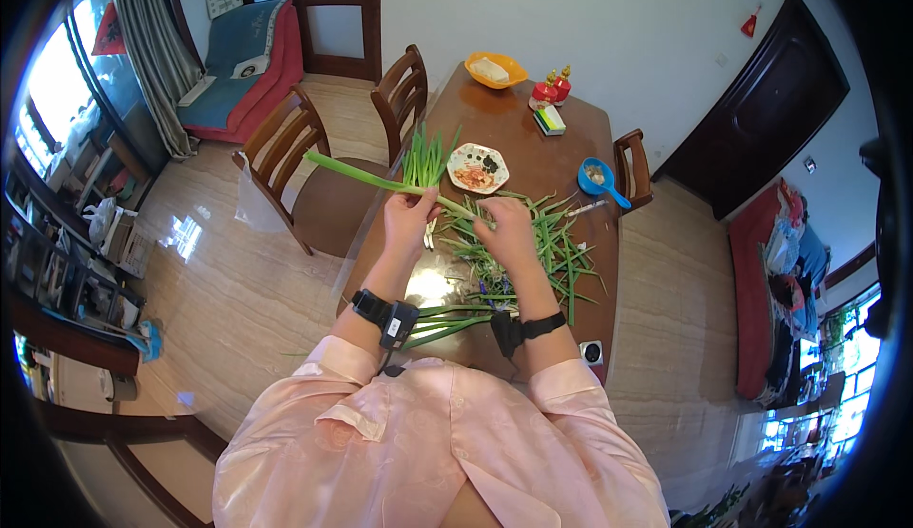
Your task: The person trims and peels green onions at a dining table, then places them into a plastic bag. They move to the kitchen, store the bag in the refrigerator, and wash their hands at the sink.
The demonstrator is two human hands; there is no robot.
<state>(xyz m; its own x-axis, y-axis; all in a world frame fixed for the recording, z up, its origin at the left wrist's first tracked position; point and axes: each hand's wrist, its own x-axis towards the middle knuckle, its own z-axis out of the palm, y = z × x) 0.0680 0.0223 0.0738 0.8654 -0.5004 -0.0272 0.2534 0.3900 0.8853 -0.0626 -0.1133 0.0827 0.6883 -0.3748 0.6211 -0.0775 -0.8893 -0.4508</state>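
Observation:
A long green onion stalk (356,173) slants across the table, its leafy end out to the left. My left hand (410,222) grips it around the middle. At its pale lower end is my right hand (508,232), thumb and fingers bent close to the stalk; whether they pinch it I cannot tell. Beyond my left hand lies a bunch of green onions (426,160) with white ends towards me. A loose heap of green leaves and trimmings (563,257) spreads under and right of my right hand. More green stalks (446,323) lie near the table's front, between my forearms.
On the wooden table (592,135) stand an octagonal plate of chopped food (478,169), a blue handled bowl (596,176), an orange bowl (496,71), red containers (545,93) and a small box (550,120). Wooden chairs (285,150) flank the table. A small device (590,352) lies at the right front edge.

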